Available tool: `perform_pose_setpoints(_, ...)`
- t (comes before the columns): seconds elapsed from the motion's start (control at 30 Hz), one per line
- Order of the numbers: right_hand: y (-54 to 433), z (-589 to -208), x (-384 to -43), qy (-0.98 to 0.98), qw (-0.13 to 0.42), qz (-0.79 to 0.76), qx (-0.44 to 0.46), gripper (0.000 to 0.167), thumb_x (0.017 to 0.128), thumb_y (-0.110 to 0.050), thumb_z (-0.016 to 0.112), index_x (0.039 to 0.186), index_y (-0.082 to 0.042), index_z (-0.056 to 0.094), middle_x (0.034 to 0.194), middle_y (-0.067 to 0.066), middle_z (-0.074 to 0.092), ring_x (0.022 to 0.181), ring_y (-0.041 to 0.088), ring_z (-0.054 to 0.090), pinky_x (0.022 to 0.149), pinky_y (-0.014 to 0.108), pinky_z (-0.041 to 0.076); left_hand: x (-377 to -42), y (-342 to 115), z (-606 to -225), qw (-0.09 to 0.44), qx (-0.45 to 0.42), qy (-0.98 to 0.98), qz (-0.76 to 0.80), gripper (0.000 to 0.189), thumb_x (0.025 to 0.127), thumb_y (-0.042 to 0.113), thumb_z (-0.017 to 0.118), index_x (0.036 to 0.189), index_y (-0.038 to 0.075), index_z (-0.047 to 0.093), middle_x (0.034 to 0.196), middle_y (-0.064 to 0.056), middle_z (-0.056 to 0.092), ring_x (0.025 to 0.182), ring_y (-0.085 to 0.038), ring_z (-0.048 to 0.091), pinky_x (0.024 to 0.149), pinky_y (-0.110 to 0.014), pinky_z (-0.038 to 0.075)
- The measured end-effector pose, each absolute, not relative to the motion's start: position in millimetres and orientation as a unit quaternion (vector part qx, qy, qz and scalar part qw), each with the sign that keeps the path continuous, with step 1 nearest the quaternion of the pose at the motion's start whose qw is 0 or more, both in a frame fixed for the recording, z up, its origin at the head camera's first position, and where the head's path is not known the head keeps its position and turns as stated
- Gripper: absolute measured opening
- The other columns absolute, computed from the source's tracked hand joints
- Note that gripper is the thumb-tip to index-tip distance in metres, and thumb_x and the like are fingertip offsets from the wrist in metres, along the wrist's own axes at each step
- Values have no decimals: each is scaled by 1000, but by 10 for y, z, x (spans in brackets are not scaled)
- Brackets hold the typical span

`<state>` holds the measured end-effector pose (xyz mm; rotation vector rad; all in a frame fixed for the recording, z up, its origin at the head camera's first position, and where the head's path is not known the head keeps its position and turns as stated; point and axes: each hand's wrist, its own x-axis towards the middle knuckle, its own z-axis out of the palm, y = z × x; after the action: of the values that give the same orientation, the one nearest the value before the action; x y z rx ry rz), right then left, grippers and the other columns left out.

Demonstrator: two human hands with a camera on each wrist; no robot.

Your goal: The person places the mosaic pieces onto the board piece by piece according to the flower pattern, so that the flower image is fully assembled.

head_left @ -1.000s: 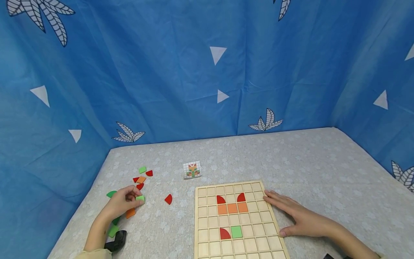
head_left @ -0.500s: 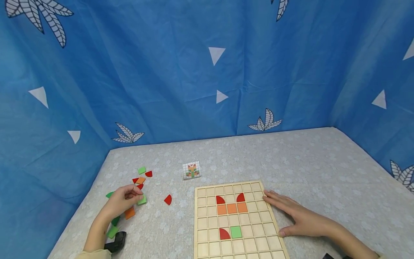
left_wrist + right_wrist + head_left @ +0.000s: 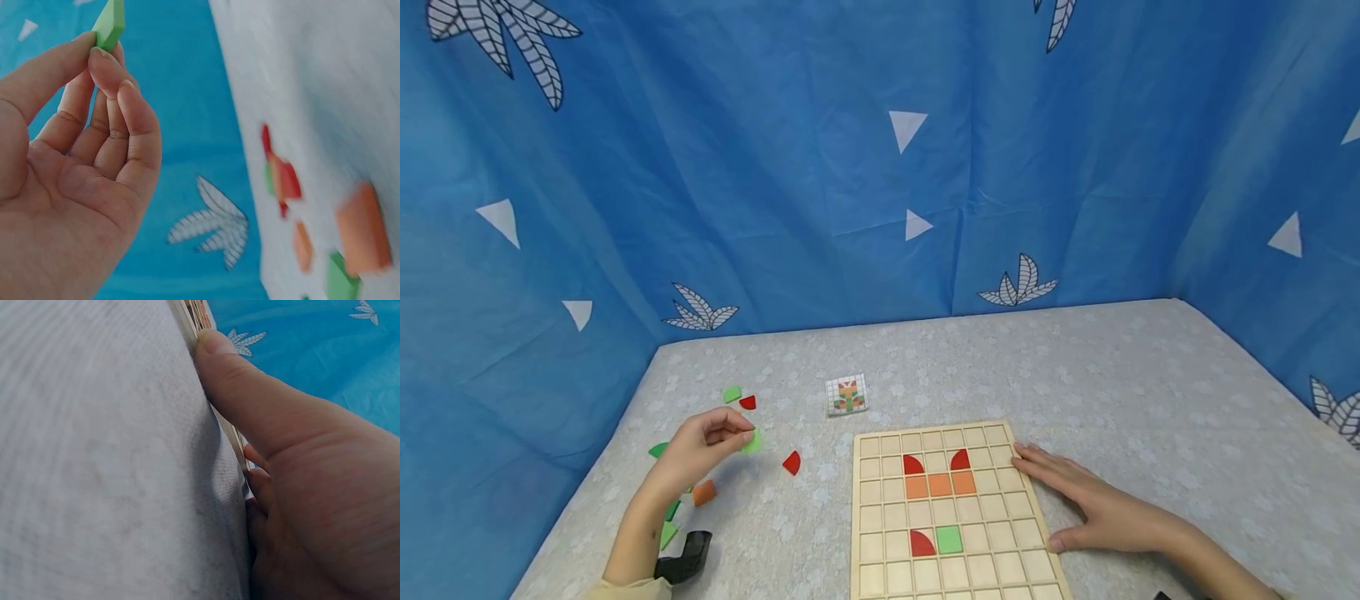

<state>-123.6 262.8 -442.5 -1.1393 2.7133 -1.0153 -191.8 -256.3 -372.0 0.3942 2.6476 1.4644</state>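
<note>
My left hand (image 3: 696,450) pinches a light green square tile (image 3: 752,442) between thumb and forefinger, raised above the table's left side. The left wrist view shows the same green tile (image 3: 110,28) on edge at the fingertips. To the right lies a wooden grid board (image 3: 870,493). Set in its cells are three orange square tiles (image 3: 939,484), three red quarter-circle tiles (image 3: 922,543) and one green square tile (image 3: 949,539). My right hand (image 3: 1097,504) rests along the board's right edge, fingers extended, its thumb (image 3: 219,347) touching the side.
Loose orange, red and green pieces lie around and partly under my left forearm, including an orange tile (image 3: 703,492) and a green one (image 3: 732,393). A red quarter circle (image 3: 792,462) sits between them and the board. Behind stands a pattern card (image 3: 847,395). Blue curtains (image 3: 820,167) enclose the table.
My left hand has lifted the green square tile off the table and moved it slightly right and away from me. The right hand stays at the board's edge.
</note>
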Motion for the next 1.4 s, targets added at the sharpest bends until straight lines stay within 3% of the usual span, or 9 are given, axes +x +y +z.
perform_pose_setpoints(0.13, 2625, -4430, -1225, 872, 17, -328, -363, 87, 77, -37, 74, 147, -11, 30, 151, 12, 22, 137, 17, 18, 98, 34, 30, -1848, -2349, -3601, 60, 161, 851, 497, 18, 89, 11, 65, 100, -2, 63, 94, -12, 61, 81, -24, 61, 71, -37, 51)
perform_pose_setpoints(0.33, 2602, -4392, -1210, 879, 21, -323, -350, 86, 77, -39, 73, 147, -13, 31, 151, 12, 23, 136, 14, 19, 94, 44, 36, -1794, -1992, -3530, 72, 211, 824, 521, 14, 89, 11, 65, 98, 1, 65, 89, -11, 63, 78, -33, 62, 67, -37, 52)
perform_pose_setpoints(0.7, 2626, -4415, -1212, 875, 25, -324, -359, 86, 78, -38, 72, 148, -12, 30, 152, 11, 21, 137, 15, 17, 95, 40, 34, -1638, -1451, -3481, 84, 222, 812, 533, 14, 88, 13, 66, 98, 4, 68, 83, -6, 65, 72, -22, 63, 65, -35, 52)
perform_pose_setpoints(0.97, 2595, -4438, -1191, 870, 42, -336, -357, 85, 78, -38, 72, 148, -13, 29, 152, 12, 20, 137, 13, 15, 98, 39, 31, -1452, -1169, -3580, 119, 257, 789, 545, 11, 89, 11, 65, 97, 6, 69, 82, -2, 66, 72, -23, 64, 65, -30, 52)
perform_pose_setpoints(1.23, 2614, -4439, -1219, 875, 14, -316, -367, 87, 77, -39, 73, 147, -12, 30, 151, 12, 22, 137, 18, 19, 95, 41, 34, -1393, -834, -3692, 135, 325, 759, 548, 8, 87, 5, 65, 93, 6, 70, 82, 3, 65, 70, -10, 62, 65, -26, 52)
perform_pose_setpoints(1.4, 2617, -4417, -1225, 875, 26, -326, -357, 85, 78, -40, 72, 147, -14, 31, 152, 11, 21, 137, 16, 18, 97, 40, 32, -1357, -681, -3721, 157, 337, 751, 546, 9, 86, 1, 65, 90, 6, 71, 83, 6, 65, 70, -6, 61, 65, -24, 52)
